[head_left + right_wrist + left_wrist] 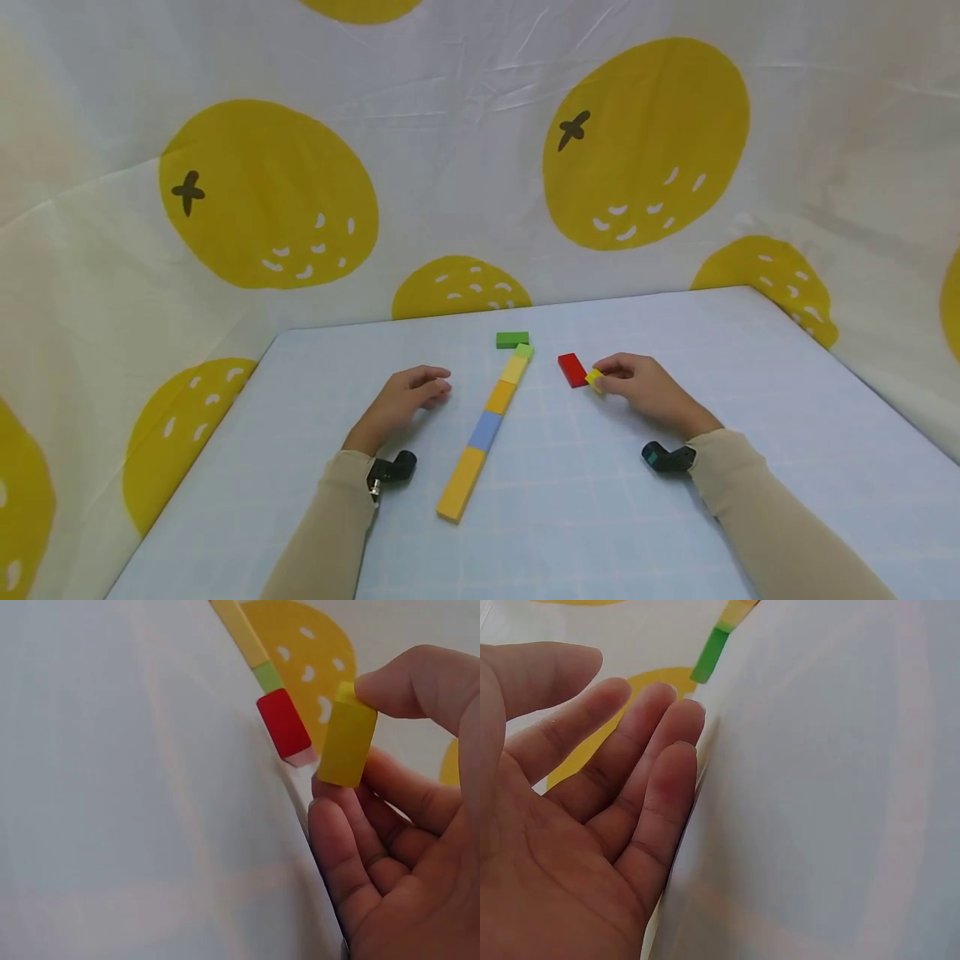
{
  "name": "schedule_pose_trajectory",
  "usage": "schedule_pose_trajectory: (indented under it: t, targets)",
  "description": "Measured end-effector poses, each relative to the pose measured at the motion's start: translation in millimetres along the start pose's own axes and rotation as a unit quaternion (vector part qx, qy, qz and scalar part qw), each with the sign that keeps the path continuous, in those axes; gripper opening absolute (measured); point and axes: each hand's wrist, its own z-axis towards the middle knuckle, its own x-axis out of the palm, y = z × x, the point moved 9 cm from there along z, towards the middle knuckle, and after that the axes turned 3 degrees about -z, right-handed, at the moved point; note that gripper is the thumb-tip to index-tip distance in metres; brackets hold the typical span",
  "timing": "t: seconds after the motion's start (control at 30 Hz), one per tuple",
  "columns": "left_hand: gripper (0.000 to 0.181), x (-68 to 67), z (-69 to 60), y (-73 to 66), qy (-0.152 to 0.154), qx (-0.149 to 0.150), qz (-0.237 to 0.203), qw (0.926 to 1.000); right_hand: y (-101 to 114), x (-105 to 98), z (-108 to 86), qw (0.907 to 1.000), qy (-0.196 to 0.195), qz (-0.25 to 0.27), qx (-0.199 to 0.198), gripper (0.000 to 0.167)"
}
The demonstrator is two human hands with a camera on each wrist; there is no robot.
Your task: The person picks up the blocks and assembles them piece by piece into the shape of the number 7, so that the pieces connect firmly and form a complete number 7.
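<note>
My right hand (647,387) pinches a small yellow block (349,741) between thumb and fingers, just right of a red block (572,370) that lies flat on the table. Left of the row, my left hand (407,402) rests on its side by the table surface, fingers loosely bent; its palm holds nothing in the left wrist view. Between the hands runs a slanting line of blocks laid end to end: a long orange block (461,485) nearest me, a blue block (484,432), an orange block (500,397), a pale yellow block (513,369) and a light green block (525,351).
A dark green block (512,340) lies crosswise at the far end of the line. The table (600,517) has a pale checked cover. Behind it and at the sides hangs a white cloth (465,167) printed with large yellow fruit. Each wrist wears a black camera.
</note>
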Motion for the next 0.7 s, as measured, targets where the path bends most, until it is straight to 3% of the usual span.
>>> schedule_pose_trajectory:
  t: [0.33,0.5,0.7]
  targets:
    - [0.033,-0.7,-2.8,-1.3,0.002,0.0,-0.031,0.9995,-5.1,-3.7,2.3,0.9998,-0.004,0.018,0.012,0.046]
    - [0.037,3.3,-0.2,-1.3,0.026,0.009,-0.059,0.9979,-6.9,-10.5,0.4,0.9994,-0.017,0.027,0.016,0.046]
    - [0.039,-4.3,-2.7,5.9,0.046,-0.003,-0.072,0.9963,-1.3,-8.8,5.7,0.9971,-0.015,0.074,0.011,0.046]
